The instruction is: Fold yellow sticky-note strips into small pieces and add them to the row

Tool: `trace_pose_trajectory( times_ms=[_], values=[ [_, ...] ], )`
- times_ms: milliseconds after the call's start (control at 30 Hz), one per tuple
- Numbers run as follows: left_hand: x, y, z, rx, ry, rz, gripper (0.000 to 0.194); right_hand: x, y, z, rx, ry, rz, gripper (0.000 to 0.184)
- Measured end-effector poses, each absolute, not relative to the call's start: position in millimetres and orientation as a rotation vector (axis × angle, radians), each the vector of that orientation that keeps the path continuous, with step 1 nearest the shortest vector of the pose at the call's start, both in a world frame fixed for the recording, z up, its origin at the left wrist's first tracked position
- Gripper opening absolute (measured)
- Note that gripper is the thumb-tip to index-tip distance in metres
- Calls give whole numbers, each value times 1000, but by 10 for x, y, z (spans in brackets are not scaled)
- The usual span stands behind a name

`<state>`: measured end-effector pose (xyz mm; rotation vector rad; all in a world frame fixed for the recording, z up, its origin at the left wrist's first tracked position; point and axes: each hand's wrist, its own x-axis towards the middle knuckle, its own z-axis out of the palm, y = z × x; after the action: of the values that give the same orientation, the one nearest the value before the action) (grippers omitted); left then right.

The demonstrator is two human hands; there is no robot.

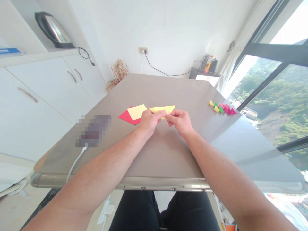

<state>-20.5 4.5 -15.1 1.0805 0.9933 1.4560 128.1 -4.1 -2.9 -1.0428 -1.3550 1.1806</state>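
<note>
A folded piece of yellow paper (161,109), long edge uppermost, is held just above the table between my two hands. My left hand (150,121) is closed on its left part, the thumb lying across the front. The fingers of my right hand (180,121) pinch its lower right side. Both hands hide part of the paper's lower portion. Close beside my left hand, a flat sheet of yellow paper (136,112) rests on red paper (125,117), partly covering it.
Several small folded paper pieces (223,108) in yellow, green and pink stand at the right on the grey table (166,154). A blurred dark device (95,130) with a white cable (75,162) lies at the left. Windows border the right side.
</note>
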Motion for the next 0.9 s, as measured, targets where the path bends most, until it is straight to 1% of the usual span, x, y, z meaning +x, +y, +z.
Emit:
trace_pose_trajectory(
  times_ms=[367, 533, 633, 700, 800, 900],
  values=[
    [-189, 26, -146, 1111, 1053, 1420, 15, 1323, -24, 43, -1027, -1193, 1225, 25],
    [-197, 35, -163, 1132, 1030, 1422, 15, 1308, -10, -19, -1040, -1222, 1096, 26],
    [-215, 25, -149, 1139, 1034, 1395, 16, 1311, -19, -38, -1018, -1249, 1075, 19],
    [-227, 11, -134, 1168, 1055, 1367, 18, 1324, -31, -27, -1028, -1269, 1096, 20],
    [-237, -2, -125, 1217, 1064, 1342, 24, 1351, -42, 4, -1052, -1265, 1100, 27],
    [-246, 16, -146, 1226, 1024, 1360, 32, 1376, -33, 15, -1049, -1205, 1121, 26]
  ],
)
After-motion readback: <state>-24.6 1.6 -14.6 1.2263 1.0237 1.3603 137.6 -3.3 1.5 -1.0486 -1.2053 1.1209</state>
